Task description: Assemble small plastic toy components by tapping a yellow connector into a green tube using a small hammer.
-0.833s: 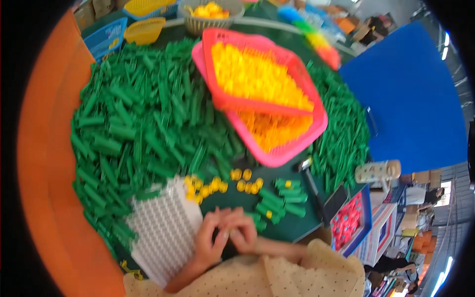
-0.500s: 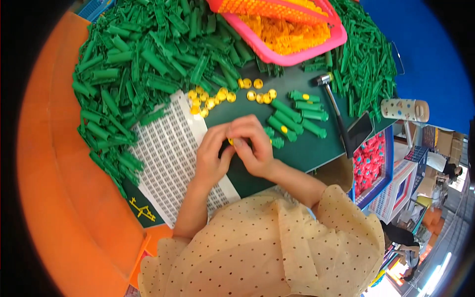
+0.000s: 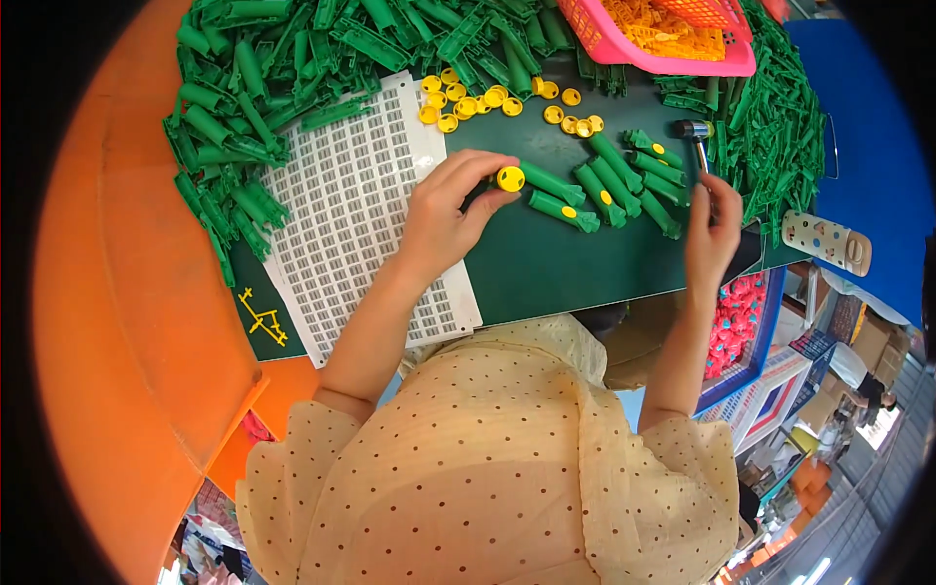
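Note:
My left hand (image 3: 444,214) pinches a round yellow cap (image 3: 510,179) between thumb and fingertips, its face turned up. A little green shows between the fingers, but whether the cap sits on a green part is hidden. Closed around the shaft of a hammer (image 3: 693,130), my right hand (image 3: 717,229) is at the right side of the table; the metal head sticks out beyond the fingers. Between the hands lie several green tube-shaped parts (image 3: 606,190), some with a yellow dot on the side. Loose yellow caps (image 3: 466,105) are scattered beyond my left hand.
Heaps of green parts (image 3: 322,44) cover the far left and far right. A pink basket (image 3: 673,64) with orange-yellow pieces stands at the back. A white printed sheet (image 3: 341,195) lies under my left forearm. A patterned case (image 3: 826,243) and a blue crate (image 3: 770,327) are at right.
My hands, together over the table before, are now apart. The right one has moved right and taken hold of the hammer; the left keeps the yellow cap. The whole view has shifted.

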A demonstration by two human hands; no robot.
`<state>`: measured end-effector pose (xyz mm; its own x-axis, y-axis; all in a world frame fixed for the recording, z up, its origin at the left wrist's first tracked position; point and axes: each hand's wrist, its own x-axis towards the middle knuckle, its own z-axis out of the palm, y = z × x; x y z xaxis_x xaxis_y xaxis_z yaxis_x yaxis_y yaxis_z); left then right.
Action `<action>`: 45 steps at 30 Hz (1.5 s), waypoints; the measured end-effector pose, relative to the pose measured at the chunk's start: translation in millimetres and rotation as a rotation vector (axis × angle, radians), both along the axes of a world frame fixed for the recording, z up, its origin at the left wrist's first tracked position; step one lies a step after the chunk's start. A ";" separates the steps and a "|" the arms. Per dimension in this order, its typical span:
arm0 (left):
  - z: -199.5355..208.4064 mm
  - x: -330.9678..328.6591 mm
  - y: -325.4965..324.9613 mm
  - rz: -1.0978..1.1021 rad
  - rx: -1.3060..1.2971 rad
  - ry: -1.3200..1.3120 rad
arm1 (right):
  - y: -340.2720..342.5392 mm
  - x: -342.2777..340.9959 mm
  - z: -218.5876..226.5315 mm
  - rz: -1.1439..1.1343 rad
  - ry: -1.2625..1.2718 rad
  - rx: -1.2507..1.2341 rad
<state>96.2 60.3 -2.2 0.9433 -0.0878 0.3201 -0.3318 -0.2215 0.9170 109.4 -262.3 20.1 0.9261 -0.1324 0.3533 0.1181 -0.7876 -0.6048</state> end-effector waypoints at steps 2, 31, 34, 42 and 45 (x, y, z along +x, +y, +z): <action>-0.4 1.7 1.2 -0.001 0.009 -0.004 | -33.4 -11.8 -0.5 -0.077 -0.010 -0.163; 0.9 1.0 2.5 0.028 0.073 -0.030 | 157.0 20.6 50.6 0.741 -0.062 -0.157; 0.2 0.8 2.8 0.022 0.073 -0.026 | 156.2 22.6 53.8 0.756 -0.022 -0.149; 1.3 0.7 1.4 0.025 0.056 -0.026 | 155.9 23.3 60.5 0.770 0.073 -0.111; 3.0 1.0 1.7 0.019 0.072 -0.019 | 156.5 24.9 62.5 0.773 0.086 -0.143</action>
